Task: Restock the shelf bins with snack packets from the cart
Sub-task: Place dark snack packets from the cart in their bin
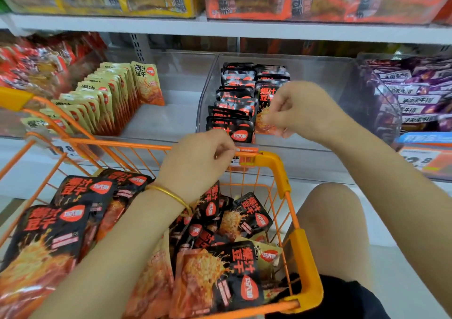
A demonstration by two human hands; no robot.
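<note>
Pinching a black snack packet (pixel 265 113) by its lower edge, the right hand (pixel 298 111) holds it upright at the front of the clear bin (pixel 209 81) in mid-frame. The left hand (pixel 198 164) curls at the bin's front edge; whether it grips anything cannot be told. Loose packets (pixel 85 196) fill the orange cart (pixel 281 169) at lower left.

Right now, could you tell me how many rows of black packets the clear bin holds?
2: left row, by the left hand; right row, its front packet pinched by the right hand. The right hand may hide more.
</note>
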